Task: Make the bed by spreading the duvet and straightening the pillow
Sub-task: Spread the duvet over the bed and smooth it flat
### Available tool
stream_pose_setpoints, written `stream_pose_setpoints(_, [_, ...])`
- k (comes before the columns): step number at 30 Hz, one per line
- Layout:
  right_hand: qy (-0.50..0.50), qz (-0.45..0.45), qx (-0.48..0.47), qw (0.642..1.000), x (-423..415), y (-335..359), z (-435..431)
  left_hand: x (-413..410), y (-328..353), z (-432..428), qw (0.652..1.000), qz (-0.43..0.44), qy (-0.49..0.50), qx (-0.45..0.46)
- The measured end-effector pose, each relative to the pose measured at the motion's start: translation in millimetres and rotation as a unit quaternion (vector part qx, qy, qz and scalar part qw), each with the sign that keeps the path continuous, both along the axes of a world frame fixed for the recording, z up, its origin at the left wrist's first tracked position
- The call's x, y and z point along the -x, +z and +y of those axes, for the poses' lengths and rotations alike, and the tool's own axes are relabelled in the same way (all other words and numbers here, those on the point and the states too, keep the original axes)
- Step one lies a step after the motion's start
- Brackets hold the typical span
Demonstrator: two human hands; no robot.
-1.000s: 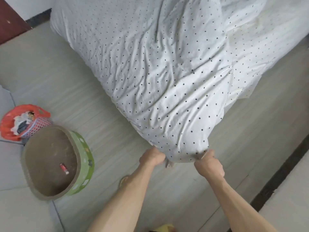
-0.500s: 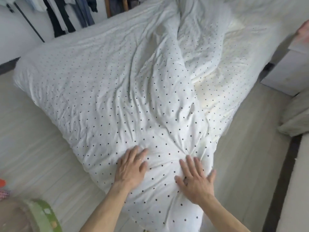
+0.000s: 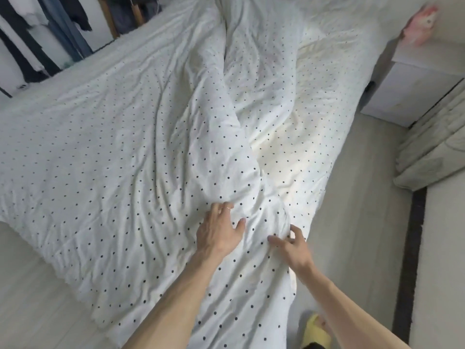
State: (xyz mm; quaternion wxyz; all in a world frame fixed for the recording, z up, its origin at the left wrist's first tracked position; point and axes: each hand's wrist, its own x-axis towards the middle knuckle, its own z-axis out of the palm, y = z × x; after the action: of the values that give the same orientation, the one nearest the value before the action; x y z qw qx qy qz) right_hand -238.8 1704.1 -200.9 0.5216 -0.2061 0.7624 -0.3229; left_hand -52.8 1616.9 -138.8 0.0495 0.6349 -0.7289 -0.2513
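Fingers (image 3: 225, 209) of left hand (image 3: 217, 230), gripping dotted duvet (image 3: 113, 159)

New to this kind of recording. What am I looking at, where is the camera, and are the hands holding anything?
There is no machine here: a person works with bare hands. The one picture comes from a wide-angle camera worn on their head, looking forward and down, which is why two forearms reach in from the bottom edge. In front of them lies a white duvet with black dots, and a thick bunched ridge runs down its middle. The left hand curls its fingers into the near end of that ridge. The right hand touches the duvet beside it, fingers spread, apparently gripping nothing. No pillow can be made out. At the lower edge a foot in a yellow slipper shows.
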Motion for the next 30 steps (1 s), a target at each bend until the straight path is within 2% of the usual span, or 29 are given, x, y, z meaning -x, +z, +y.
stream_pose_setpoints(2, [0.002, -0.041, 0.015, 0.999, -2.8, 2.5, -3.1, 33.0, 3.4, -14.4, 1.0, 0.015, 0.021, -0.012])
stream_pose_setpoints(5, [0.045, -0.127, 0.041, 0.99, 4.0, 10.5, 3.3, 76.8, 6.7, -35.6, 0.984, -0.006, 0.095, -0.151])
stream_pose_setpoints(7, [0.096, -0.168, 0.034, 0.981, 19.8, 20.6, -0.9, 89.9, 3.9, -46.3, 0.967, -0.042, 0.143, -0.207])
stream_pose_setpoints(11, [0.219, -0.199, -0.033, 0.955, 57.3, 35.3, -22.5, 84.0, 3.9, -51.6, 0.954, -0.034, 0.238, -0.18])
stream_pose_setpoints(13, [0.203, -0.21, -0.066, 0.954, 77.5, 35.1, -48.5, 70.2, 21.5, -61.2, 0.931, 0.011, 0.304, -0.204])
stream_pose_setpoints(15, [0.132, -0.214, -0.073, 0.965, 85.9, 30.2, -76.4, 49.4, 50.9, -74.5, 0.914, 0.059, 0.337, -0.218])
stream_pose_setpoints(17, [0.088, -0.26, -0.096, 0.957, 80.8, 40.4, -110.2, 33.4, 97.7, -88.0, 0.894, 0.075, 0.387, -0.212])
stream_pose_setpoints(20, [0.072, -0.37, -0.144, 0.915, 40.3, 74.2, -154.3, 18.6, 171.5, -94.3, 0.868, 0.113, 0.453, -0.17])
stream_pose_setpoints(23, [0.081, -0.548, -0.161, 0.817, -14.9, 120.4, -174.7, 7.1, 217.4, -90.4, 0.845, 0.142, 0.492, -0.152])
stream_pose_setpoints(25, [0.058, -0.625, -0.127, 0.768, -38.7, 139.8, -187.4, -6.2, 224.9, -96.6, 0.835, 0.108, 0.515, -0.163])
stream_pose_setpoints(27, [0.015, -0.615, -0.1, 0.782, -46.2, 166.9, -209.7, -20.8, 226.8, -99.0, 0.837, 0.064, 0.513, -0.181])
stream_pose_setpoints(29, [-0.007, -0.513, -0.035, 0.857, -36.2, 187.3, -234.9, -33.1, 223.6, -96.4, 0.854, 0.013, 0.481, -0.199])
stream_pose_setpoints(30, [-0.014, -0.426, 0.02, 0.904, -23.0, 196.0, -244.8, -37.9, 219.3, -91.5, 0.867, -0.01, 0.45, -0.212])
